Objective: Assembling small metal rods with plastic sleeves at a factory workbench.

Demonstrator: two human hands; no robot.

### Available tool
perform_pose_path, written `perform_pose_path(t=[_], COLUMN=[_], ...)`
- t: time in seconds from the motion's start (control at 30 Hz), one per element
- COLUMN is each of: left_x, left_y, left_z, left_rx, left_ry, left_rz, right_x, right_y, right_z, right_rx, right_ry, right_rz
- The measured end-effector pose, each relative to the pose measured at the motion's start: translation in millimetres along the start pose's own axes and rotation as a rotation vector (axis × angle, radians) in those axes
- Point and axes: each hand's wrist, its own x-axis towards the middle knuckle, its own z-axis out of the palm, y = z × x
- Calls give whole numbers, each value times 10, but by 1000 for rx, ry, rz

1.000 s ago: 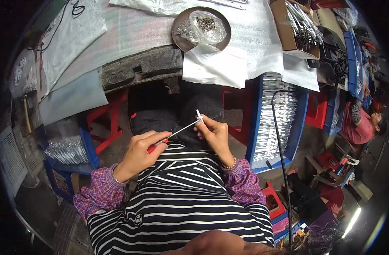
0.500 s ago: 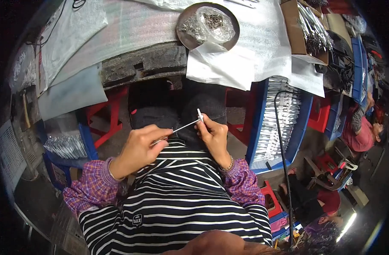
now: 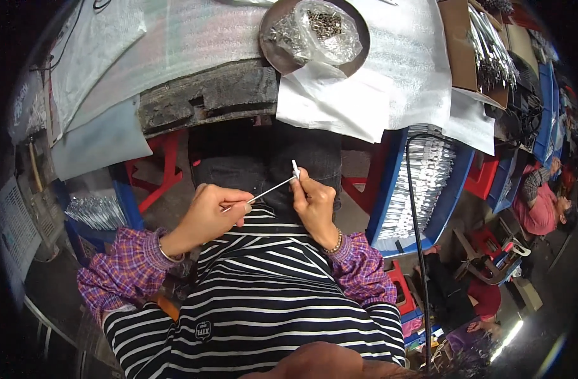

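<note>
Above my lap, my left hand (image 3: pixel 206 215) pinches a thin, straight metal rod (image 3: pixel 271 191) between thumb and fingers. The rod slants up and to the right, toward my right hand (image 3: pixel 317 205). There, thumb and forefinger are closed on a small whitish, tube-like piece (image 3: pixel 295 167) that sticks up above the fingertips. The rod's far end meets this piece, but whether it goes inside is hidden by my fingers. Both hands are in front of the striped shirt, with checked sleeve covers on the forearms.
On the sheet-covered table (image 3: pixel 206 38) ahead stands a round metal bowl (image 3: pixel 271 54) with bagged small metal parts. Blue crates of slim metal pieces stand at my right (image 3: pixel 390 183) and left (image 3: pixel 132 205). A black cable (image 3: pixel 413 208) hangs beside the right crate. Another person (image 3: pixel 538 205) sits far right.
My left fingers have curled closer together around the rod, and that hand has shifted slightly. The right hand keeps its hold on the whitish piece. The whole view has moved a little.
</note>
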Motion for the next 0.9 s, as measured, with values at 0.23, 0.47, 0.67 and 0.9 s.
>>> perform_pose_path(t=[0.23, 0.47, 0.67, 0.9], left_x=[-52, -113, -171, 90], left_y=[-20, -14, -30, -349], left_z=[107, 94, 68, 291], left_rx=[534, 859, 539, -97], left_ry=[237, 225, 259, 181], left_rz=[570, 649, 783, 616], right_x=[35, 10, -39, -48], right_y=[-9, -5, -129, -379], right_z=[-6, -29, -213, -311], right_rx=[-34, -54, 711, 858], right_ry=[40, 65, -195, -193], right_rz=[-64, -62, 415, 355])
